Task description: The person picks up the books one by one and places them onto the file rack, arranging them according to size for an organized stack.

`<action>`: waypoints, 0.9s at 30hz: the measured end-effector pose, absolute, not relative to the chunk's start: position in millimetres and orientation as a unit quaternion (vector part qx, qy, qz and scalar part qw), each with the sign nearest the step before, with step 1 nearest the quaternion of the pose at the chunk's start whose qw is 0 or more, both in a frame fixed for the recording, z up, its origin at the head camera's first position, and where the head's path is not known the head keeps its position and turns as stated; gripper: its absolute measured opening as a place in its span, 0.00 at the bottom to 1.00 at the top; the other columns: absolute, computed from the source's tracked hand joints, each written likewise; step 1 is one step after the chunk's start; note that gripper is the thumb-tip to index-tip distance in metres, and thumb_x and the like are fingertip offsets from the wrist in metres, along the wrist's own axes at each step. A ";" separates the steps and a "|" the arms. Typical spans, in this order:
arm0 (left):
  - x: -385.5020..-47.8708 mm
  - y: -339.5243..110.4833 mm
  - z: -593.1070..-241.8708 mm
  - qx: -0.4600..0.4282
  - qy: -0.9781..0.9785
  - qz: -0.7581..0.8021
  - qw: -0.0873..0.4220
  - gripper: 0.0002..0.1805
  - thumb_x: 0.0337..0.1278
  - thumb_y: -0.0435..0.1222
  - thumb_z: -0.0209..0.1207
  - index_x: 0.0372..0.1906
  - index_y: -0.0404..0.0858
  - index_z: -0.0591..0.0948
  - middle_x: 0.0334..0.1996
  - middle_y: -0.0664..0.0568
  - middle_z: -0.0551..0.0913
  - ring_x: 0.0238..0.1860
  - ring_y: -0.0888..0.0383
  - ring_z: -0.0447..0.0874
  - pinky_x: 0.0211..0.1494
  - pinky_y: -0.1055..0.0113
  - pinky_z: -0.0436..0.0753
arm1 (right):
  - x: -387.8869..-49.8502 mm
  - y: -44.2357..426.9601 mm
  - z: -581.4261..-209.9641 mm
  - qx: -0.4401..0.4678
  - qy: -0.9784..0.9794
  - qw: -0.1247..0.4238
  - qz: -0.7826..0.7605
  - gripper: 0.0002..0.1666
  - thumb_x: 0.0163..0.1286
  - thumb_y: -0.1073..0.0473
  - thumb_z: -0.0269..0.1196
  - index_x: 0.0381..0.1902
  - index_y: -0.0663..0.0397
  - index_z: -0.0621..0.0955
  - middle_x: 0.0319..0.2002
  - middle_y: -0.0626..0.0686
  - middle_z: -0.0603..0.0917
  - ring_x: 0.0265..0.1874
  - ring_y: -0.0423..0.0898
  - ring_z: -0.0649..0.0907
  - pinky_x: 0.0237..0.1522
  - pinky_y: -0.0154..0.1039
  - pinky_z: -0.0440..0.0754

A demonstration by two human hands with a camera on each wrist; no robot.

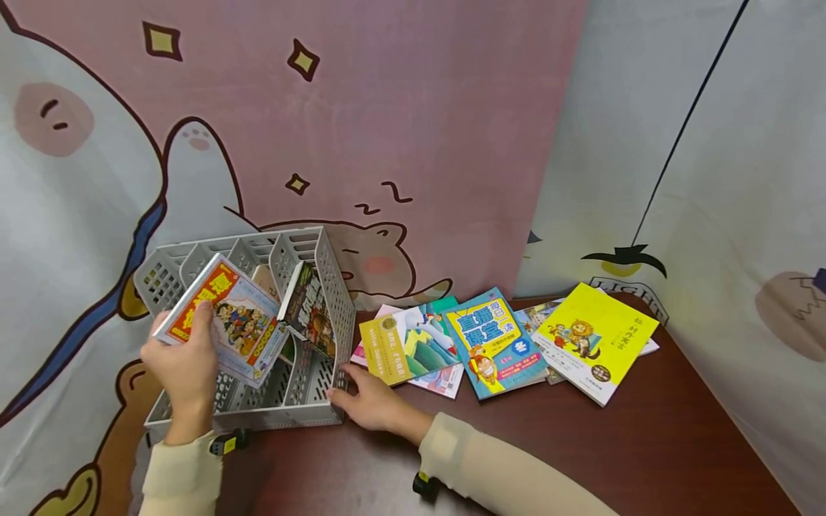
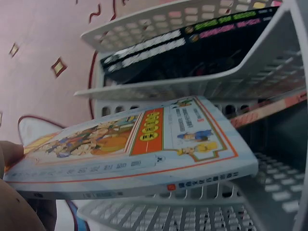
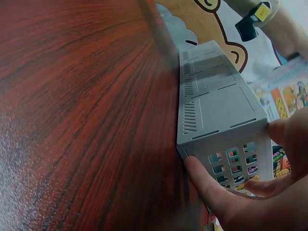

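At the far left, the left grip pinches a pale-blue rectangular paper book with an orange-red title block, thumb laid over the cover and the other fingers mostly hidden behind it. Taking it by one end appears to leave its far end free, and that end slants down to the right of this grip, over the compartments; whether it touches a divider I cannot tell. Its cover shows a crowd of cartoon figures, yellow characters in the title block and a small red panel with yellow discs, with a narrow pale spine along one edge. Beyond and to the right of the left grip spreads a grey perforated plastic organizer, whose dividers seem shaped to hold things on edge: a black-covered book with bright lettering leans in the rightmost compartment. The right grip, fingers curled about the organizer's near right corner, probably steadies the light plastic. Right of that grip, on the dark reddish-brown wooden counter, a yellow-and-green illustrated book, a blue book with a yellow-outlined title and a bright-yellow book with a lion drawing lie flat, loosely overlapping other printed covers, perhaps for easy reach.
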State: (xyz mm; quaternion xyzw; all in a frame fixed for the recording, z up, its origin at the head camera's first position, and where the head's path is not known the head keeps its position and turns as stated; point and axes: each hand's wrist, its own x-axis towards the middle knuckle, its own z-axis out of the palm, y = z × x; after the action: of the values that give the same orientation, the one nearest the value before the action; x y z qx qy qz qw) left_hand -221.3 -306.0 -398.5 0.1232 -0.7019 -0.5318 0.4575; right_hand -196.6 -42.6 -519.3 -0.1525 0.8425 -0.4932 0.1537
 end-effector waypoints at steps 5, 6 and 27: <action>-234.0 -294.0 -402.0 0.116 -0.711 -0.527 0.451 0.13 0.68 0.45 0.76 0.40 0.40 0.88 0.25 0.73 0.87 0.22 0.72 0.86 0.24 0.80 0.81 | -194.0 -42.3 -517.5 -0.158 0.842 0.151 -0.493 0.42 0.83 0.36 0.61 0.84 0.51 0.70 0.81 0.58 0.76 0.81 0.56 0.75 0.83 0.59 0.73; -236.2 -291.8 -402.2 0.118 -0.714 -0.523 0.451 0.13 0.68 0.46 0.76 0.40 0.40 0.88 0.25 0.74 0.86 0.22 0.73 0.85 0.23 0.80 0.81 | -193.4 -42.1 -517.3 -0.160 0.841 0.150 -0.494 0.42 0.83 0.37 0.61 0.84 0.52 0.70 0.81 0.58 0.76 0.81 0.56 0.75 0.82 0.59 0.73; -266.8 -268.7 -410.5 0.110 -0.774 -0.410 0.471 0.20 0.65 0.49 0.77 0.34 0.33 0.91 0.19 0.60 0.82 0.13 0.72 0.66 0.18 0.77 0.61 | -194.5 -41.5 -519.0 -0.158 0.843 0.145 -0.494 0.42 0.83 0.35 0.62 0.83 0.52 0.72 0.79 0.58 0.78 0.80 0.56 0.77 0.82 0.58 0.74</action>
State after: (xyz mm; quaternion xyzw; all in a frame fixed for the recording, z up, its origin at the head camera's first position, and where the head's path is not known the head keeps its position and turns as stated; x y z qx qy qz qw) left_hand -266.8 -268.7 -410.5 0.1101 -0.7735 -0.4100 0.4706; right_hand -194.5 -41.5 -519.0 -0.1582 0.8428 -0.4938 0.1447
